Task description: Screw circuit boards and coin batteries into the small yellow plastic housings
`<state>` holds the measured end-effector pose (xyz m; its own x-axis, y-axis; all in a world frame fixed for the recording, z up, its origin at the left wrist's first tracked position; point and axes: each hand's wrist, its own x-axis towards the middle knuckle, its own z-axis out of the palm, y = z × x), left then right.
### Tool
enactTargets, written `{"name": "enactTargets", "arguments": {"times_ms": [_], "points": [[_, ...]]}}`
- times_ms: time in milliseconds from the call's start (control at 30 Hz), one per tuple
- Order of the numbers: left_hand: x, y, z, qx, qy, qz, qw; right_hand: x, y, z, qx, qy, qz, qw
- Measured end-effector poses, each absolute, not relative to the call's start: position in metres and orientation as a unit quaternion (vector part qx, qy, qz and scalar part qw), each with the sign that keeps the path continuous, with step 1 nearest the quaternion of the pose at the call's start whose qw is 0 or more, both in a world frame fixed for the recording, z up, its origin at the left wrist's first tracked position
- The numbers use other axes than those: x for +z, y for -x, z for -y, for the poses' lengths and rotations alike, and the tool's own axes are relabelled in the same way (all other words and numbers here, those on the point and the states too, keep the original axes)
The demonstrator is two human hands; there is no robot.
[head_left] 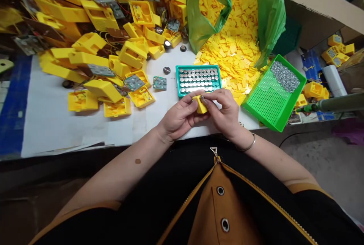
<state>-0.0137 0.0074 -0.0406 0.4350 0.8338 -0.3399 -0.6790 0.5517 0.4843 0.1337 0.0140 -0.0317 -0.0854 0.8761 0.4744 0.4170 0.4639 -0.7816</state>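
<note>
Both hands meet at the table's near edge around a small yellow plastic housing (200,105). My left hand (179,118) grips it from the left, thumb on top. My right hand (224,110) holds its right side, and a small silver button cell (202,96) shows at my right fingertips on top of the housing. Just beyond my hands lies a teal tray (178,82) filled with rows of button cells.
A heap of yellow housings with wires and circuit boards (108,47) covers the left and far table. A green bag (270,13) spills flat yellow pieces. A green perforated tray (270,101) with small screws sits at right, an electric screwdriver (335,104) beside it. Loose cells (167,70) lie about.
</note>
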Motion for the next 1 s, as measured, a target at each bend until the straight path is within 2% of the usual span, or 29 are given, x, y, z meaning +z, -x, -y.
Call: {"name": "enactTargets", "arguments": {"times_ms": [167, 300, 367, 433, 567, 733, 833, 1000], "points": [[-0.040, 0.016, -0.009, 0.437, -0.135, -0.290, 0.841, -0.024, -0.140, -0.022, 0.420, 0.472, 0.601, 0.490], [-0.042, 0.015, -0.008, 0.430, -0.149, -0.274, 0.847, -0.007, -0.146, -0.025, 0.559, 0.516, 0.528, 0.377], [-0.044, 0.014, -0.008, 0.430, -0.164, -0.282, 0.842, -0.003, -0.144, -0.026, 0.588, 0.540, 0.499, 0.338], [-0.046, 0.013, -0.008, 0.428, -0.172, -0.295, 0.837, -0.003, -0.142, -0.026, 0.553, 0.563, 0.517, 0.332], [-0.046, 0.012, -0.009, 0.444, -0.178, -0.300, 0.825, -0.007, -0.142, -0.025, 0.371, 0.605, 0.620, 0.334], [-0.046, 0.013, -0.010, 0.439, -0.181, -0.306, 0.826, -0.011, -0.153, -0.023, 0.392, 0.568, 0.636, 0.345], [-0.048, 0.010, -0.009, 0.443, -0.190, -0.320, 0.816, -0.012, -0.155, -0.021, 0.322, 0.574, 0.673, 0.338], [-0.053, 0.000, -0.004, 0.480, -0.260, -0.375, 0.749, -0.010, -0.154, -0.019, 0.259, 0.603, 0.701, 0.278]]}}
